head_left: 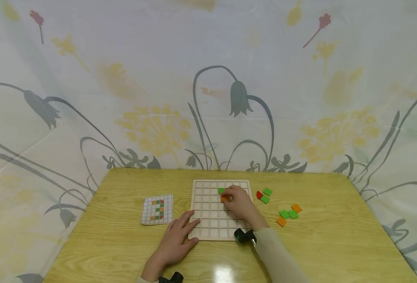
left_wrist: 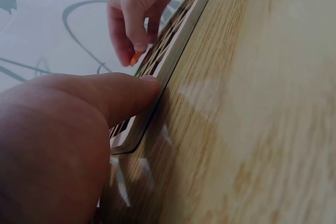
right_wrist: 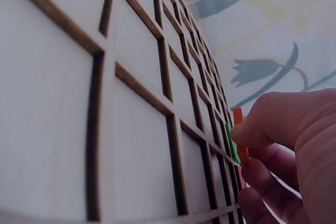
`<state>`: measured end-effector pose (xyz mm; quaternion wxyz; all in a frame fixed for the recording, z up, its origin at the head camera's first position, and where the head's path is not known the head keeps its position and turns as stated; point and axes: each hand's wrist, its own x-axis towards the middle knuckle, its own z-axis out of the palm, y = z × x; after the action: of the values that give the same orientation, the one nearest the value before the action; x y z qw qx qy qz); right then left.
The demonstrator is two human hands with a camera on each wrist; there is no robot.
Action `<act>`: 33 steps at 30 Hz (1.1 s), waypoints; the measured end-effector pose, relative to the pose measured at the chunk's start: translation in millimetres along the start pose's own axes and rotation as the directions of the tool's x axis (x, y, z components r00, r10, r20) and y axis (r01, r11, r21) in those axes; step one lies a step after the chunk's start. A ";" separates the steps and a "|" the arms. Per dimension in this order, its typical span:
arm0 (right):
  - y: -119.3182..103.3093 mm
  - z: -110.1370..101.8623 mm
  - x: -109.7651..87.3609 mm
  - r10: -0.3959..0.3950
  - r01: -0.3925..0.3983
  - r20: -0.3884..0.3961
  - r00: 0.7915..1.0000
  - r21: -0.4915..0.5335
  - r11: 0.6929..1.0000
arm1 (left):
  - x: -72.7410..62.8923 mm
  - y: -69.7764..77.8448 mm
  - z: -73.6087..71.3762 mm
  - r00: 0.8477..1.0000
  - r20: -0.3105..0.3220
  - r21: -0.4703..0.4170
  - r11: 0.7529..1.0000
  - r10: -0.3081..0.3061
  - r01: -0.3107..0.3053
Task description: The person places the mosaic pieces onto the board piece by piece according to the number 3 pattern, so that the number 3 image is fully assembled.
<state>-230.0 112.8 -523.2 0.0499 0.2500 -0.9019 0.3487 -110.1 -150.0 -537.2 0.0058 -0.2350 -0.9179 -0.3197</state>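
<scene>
As the right hand [head_left: 241, 201] pinches, an orange tile [head_left: 224, 199] juts from its fingertips [right_wrist: 249, 132].

Before me I see a worktop [head_left: 98, 236] with yellowish wood grain; near to me, a bright reflection [head_left: 224, 273] shines on it. Behind its far edge is a pale curtain [head_left: 141, 47], which continues at both sides. It carries printed grey bell-shaped flowers [head_left: 240, 98], yellow flower clusters [head_left: 155, 127] and small red flowers [head_left: 324, 21].
</scene>
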 end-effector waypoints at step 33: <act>3.1 31.2 31.3 0.128 -0.117 -0.054 0.990 0.174 0.978 | 0.4 -0.6 0.1 1.000 -0.001 0.012 1.000 -0.002 0.002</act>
<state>-256.0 81.3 -540.2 0.0361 0.1858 -0.8802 0.4352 -110.7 -150.1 -537.6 0.0072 -0.2340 -0.9200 -0.3143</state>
